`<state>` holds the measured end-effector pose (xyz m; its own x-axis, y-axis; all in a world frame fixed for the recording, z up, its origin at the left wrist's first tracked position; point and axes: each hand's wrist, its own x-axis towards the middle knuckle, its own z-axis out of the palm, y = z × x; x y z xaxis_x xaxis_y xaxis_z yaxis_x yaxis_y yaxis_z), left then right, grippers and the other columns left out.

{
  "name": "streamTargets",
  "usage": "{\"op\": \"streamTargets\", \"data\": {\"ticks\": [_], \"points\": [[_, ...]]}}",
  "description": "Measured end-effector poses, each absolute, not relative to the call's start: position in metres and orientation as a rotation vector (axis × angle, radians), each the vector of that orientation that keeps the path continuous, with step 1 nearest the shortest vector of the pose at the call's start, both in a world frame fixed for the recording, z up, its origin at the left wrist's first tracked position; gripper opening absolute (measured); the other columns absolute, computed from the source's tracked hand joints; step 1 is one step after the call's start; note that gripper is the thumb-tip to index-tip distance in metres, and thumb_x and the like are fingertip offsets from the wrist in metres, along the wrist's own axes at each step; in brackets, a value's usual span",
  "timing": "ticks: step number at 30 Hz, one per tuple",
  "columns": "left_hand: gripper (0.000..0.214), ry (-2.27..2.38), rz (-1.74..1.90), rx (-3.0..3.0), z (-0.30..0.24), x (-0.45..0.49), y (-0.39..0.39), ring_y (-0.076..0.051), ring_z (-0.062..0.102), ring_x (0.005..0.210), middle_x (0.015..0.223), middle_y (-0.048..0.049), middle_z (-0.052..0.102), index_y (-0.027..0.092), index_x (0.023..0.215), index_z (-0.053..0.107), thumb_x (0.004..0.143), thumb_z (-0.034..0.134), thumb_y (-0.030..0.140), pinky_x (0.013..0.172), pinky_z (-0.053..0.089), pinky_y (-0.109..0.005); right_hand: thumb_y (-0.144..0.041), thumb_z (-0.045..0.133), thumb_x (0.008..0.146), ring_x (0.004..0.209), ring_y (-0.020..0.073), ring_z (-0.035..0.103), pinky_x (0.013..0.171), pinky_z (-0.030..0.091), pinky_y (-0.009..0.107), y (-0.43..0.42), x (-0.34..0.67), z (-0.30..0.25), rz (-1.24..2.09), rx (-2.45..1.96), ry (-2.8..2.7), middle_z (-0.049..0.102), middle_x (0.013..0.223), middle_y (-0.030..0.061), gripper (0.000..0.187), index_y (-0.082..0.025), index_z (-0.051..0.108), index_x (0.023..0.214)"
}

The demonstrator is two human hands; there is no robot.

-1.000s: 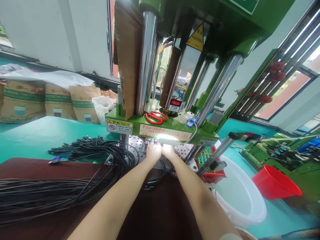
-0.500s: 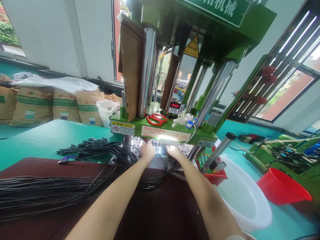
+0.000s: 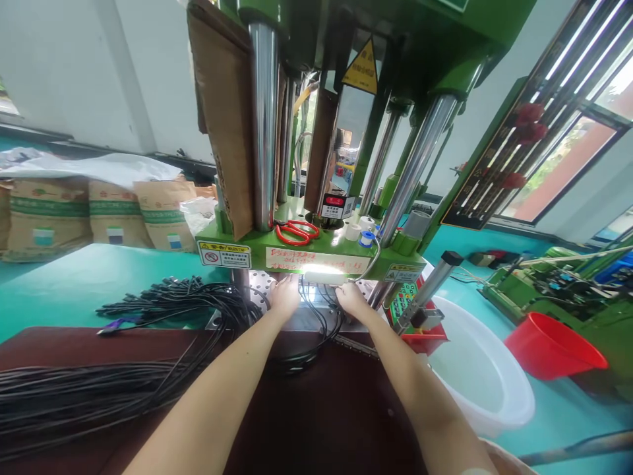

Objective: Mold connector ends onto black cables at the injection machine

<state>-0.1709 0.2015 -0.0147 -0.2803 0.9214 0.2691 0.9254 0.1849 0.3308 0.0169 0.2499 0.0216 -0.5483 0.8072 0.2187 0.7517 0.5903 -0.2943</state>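
Observation:
Both my arms reach forward under the green platen (image 3: pixel 306 254) of an upright press with chrome columns. My left hand (image 3: pixel 284 297) rests on the perforated metal bed (image 3: pixel 262 285) to the left of a group of black cables (image 3: pixel 316 310) that run into the lit mould area. My right hand (image 3: pixel 351 298) sits to the right of those cables. The fingertips of both hands are hidden under the platen and washed out by the lamp. A large bundle of black cables (image 3: pixel 123 376) lies to my left on the dark red table top (image 3: pixel 316 422).
Red scissors (image 3: pixel 295 231) and small tape rolls (image 3: pixel 360 234) lie on the platen. A white basin (image 3: pixel 489 382) and a red bucket (image 3: pixel 554 346) stand at the right. Paper sacks (image 3: pixel 99 211) line the far left wall. A small red tray (image 3: pixel 425 340) sits by the machine's keypad.
My hands, close together one second ago, have moved apart to either side of the cables in the mould. The view has shifted slightly closer.

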Motion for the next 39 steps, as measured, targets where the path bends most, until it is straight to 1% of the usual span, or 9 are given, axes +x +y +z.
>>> {"op": "streamTargets", "data": {"ticks": [6,11,15,19,22,25,29,34,39], "points": [[0.047,-2.321,-0.56,-2.009,-0.012,-0.17,0.195,-0.023,0.037,0.12,0.127,-0.0074,0.049,0.024,0.115,0.051,0.076,0.031,0.006,0.093,0.031,-0.046,-0.001,0.038,0.067,0.106,0.0184,0.05,0.091,0.037,0.029,0.26,0.026,0.014,0.245,-1.065,-2.629,0.06,0.114,0.007,0.052,-0.018,0.058,0.112],[0.046,-2.297,-0.494,-2.022,-0.008,-0.168,0.196,-0.026,0.04,0.115,0.124,-0.0098,0.052,0.023,0.114,0.053,0.079,0.029,0.008,0.09,0.032,-0.05,0.0,0.038,0.065,0.109,0.0188,0.048,0.094,0.035,0.033,0.265,0.03,0.007,0.209,-1.014,-2.702,0.057,0.119,0.0054,0.058,-0.021,0.054,0.116],[0.044,-2.29,-0.459,-2.018,-0.008,-0.165,0.197,-0.026,0.043,0.111,0.117,-0.0114,0.056,0.022,0.111,0.056,0.08,0.029,0.008,0.088,0.032,-0.051,0.001,0.037,0.067,0.105,0.0193,0.051,0.091,0.037,0.033,0.266,0.027,0.005,0.184,-1.014,-2.738,0.06,0.112,0.0055,0.055,-0.021,0.055,0.114],[0.046,-2.272,-0.436,-2.039,-0.008,-0.168,0.199,-0.027,0.043,0.113,0.123,-0.0124,0.051,0.021,0.112,0.055,0.078,0.029,0.005,0.089,0.032,-0.052,0.001,0.038,0.068,0.105,0.0203,0.052,0.089,0.038,0.032,0.266,0.023,0.009,0.173,-0.993,-2.762,0.061,0.112,0.0059,0.052,-0.021,0.057,0.112],[0.041,-2.234,-0.421,-2.108,-0.004,-0.172,0.204,-0.026,0.045,0.111,0.116,-0.0141,0.055,0.017,0.11,0.056,0.076,0.035,0.008,0.091,0.034,-0.046,-0.002,0.038,0.072,0.102,0.0208,0.054,0.087,0.039,0.033,0.265,0.016,0.013,0.157,-0.964,-2.782,0.062,0.109,0.0063,0.047,-0.022,0.058,0.11],[0.034,-2.153,-0.428,-2.219,0.0,-0.171,0.204,-0.024,0.05,0.105,0.108,-0.013,0.06,0.017,0.107,0.058,0.083,0.034,0.019,0.091,0.035,-0.039,-0.009,0.037,0.079,0.1,0.0203,0.055,0.086,0.04,0.033,0.265,0.006,0.017,0.136,-0.913,-2.805,0.063,0.109,0.0053,0.04,-0.023,0.057,0.11],[0.042,-2.004,-0.453,-2.367,-0.001,-0.166,0.198,-0.023,0.049,0.109,0.117,-0.0089,0.057,0.021,0.117,0.051,0.086,0.031,0.042,0.096,0.031,-0.039,-0.019,0.037,0.084,0.101,0.0206,0.054,0.087,0.04,0.034,0.265,-0.002,0.018,0.113,-0.847,-2.832,0.06,0.113,0.0052,0.033,-0.023,0.055,0.112],[0.048,-1.993,-0.499,-2.367,-0.007,-0.165,0.196,-0.026,0.044,0.116,0.118,-0.0111,0.057,0.018,0.112,0.054,0.086,0.027,0.049,0.101,0.024,-0.043,-0.024,0.036,0.087,0.1,0.0213,0.054,0.088,0.039,0.035,0.266,0.0,0.015,0.082,-0.84,-2.859,0.061,0.11,0.0086,0.03,-0.018,0.057,0.108],[0.051,-2.043,-0.526,-2.335,-0.006,-0.163,0.202,-0.025,0.042,0.118,0.115,-0.0126,0.058,0.017,0.107,0.057,0.085,0.026,0.052,0.101,0.023,-0.041,-0.023,0.035,0.088,0.1,0.0213,0.053,0.089,0.037,0.034,0.271,-0.005,0.011,0.057,-0.903,-2.859,0.062,0.106,0.0098,0.028,-0.017,0.059,0.1]]}}
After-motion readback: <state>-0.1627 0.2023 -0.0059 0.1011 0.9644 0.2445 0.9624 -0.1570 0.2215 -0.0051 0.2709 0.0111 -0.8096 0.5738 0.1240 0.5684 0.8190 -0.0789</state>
